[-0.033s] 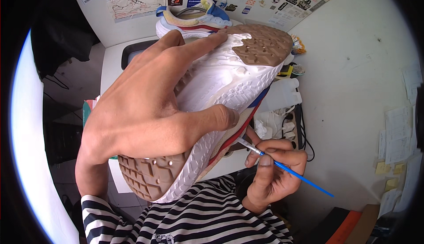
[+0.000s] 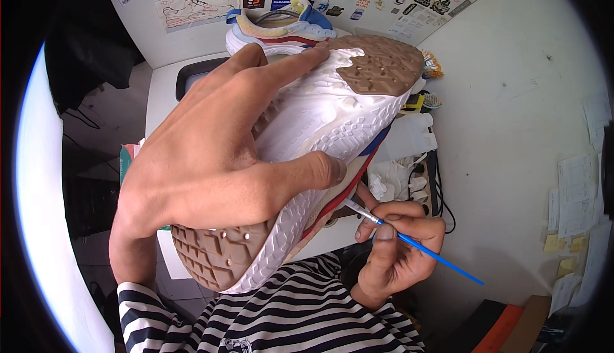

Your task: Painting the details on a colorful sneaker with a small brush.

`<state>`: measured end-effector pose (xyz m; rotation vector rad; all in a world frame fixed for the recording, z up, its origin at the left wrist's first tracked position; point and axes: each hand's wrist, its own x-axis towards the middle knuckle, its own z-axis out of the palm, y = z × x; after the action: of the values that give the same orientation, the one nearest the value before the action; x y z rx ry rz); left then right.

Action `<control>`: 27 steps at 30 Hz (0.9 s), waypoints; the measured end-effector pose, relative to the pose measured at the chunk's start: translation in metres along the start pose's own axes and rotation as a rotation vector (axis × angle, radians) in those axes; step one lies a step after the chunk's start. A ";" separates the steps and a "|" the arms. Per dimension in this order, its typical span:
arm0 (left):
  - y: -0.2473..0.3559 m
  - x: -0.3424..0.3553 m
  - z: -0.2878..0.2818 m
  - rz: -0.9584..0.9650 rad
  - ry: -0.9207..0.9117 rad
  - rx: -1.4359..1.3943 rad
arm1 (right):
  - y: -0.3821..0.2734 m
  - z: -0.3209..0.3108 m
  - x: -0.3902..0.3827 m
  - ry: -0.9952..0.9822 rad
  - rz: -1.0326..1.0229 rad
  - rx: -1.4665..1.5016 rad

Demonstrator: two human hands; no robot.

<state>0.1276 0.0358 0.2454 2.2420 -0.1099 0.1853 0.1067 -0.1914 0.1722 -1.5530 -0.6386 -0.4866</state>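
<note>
My left hand (image 2: pixel 211 145) is wrapped across the sole of a sneaker (image 2: pixel 361 119), holding it tilted with the underside facing up. The sole is white in the middle, with brown treaded rubber at both ends. Along its lower right side shows a cream, red and blue upper. My right hand (image 2: pixel 406 244) pinches a thin blue paintbrush (image 2: pixel 438 258) near its metal collar. The brush's pale bristles meet the red edge of the upper; their very tip is hard to make out.
Behind stands a second sneaker (image 2: pixel 281 30), upright, beside a dark-rimmed tray (image 2: pixel 192 71). To the right lie a translucent plastic piece (image 2: pixel 406 137), crumpled white paper (image 2: pixel 387 183) and black cables (image 2: pixel 441 193). Stickers cover the back wall; paper slips (image 2: pixel 575 187) hang at the right.
</note>
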 end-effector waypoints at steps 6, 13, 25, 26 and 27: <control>0.005 0.001 -0.002 -0.019 -0.010 0.028 | -0.001 0.002 0.000 0.022 0.019 -0.015; -0.003 -0.003 0.001 0.021 0.037 0.023 | 0.004 0.005 -0.003 0.005 -0.041 0.014; -0.001 0.003 0.002 -0.148 0.039 -0.140 | 0.002 -0.001 0.000 0.034 -0.054 0.031; 0.000 0.004 0.000 -0.207 0.007 -0.175 | 0.002 -0.001 0.000 0.035 -0.055 0.030; 0.001 0.004 0.001 -0.206 0.006 -0.175 | 0.003 0.000 0.000 0.039 -0.058 0.015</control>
<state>0.1315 0.0345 0.2465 2.0623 0.1040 0.0680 0.1084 -0.1912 0.1700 -1.5107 -0.6578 -0.5530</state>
